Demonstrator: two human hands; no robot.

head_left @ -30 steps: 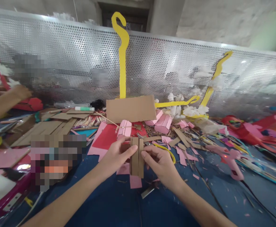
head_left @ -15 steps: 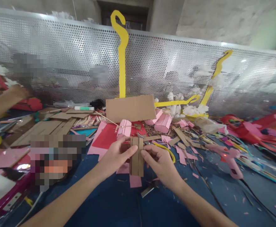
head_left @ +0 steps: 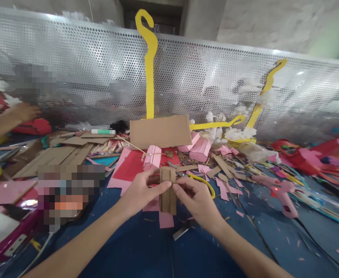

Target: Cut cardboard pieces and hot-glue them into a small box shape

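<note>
A narrow brown cardboard piece [head_left: 167,202] with lengthwise creases stands between my hands above the blue table. My left hand [head_left: 144,191] pinches it from the left, thumb across its front and fingers behind. From the right, my right hand [head_left: 196,197] grips its edge between thumb and curled fingers; those fingertips are partly hidden. Just behind my right hand lie scissors with yellow handles [head_left: 208,185]. Pink paper [head_left: 166,221] shows below the cardboard, and a pink paper roll [head_left: 152,156] rests on red paper [head_left: 125,170] beyond my left hand.
A pink glue gun [head_left: 283,193] with a lit red light lies at the right. Behind stand a brown cardboard box [head_left: 160,132] and a yellow hook-shaped cutout [head_left: 149,77]. A metal blade [head_left: 181,232] lies nearby. Another person's hand [head_left: 27,112] is at far left.
My left thumb has slid a little to the right across the cardboard, whose creases bend slightly more. At far left, the other person's hand has shifted rightward.
</note>
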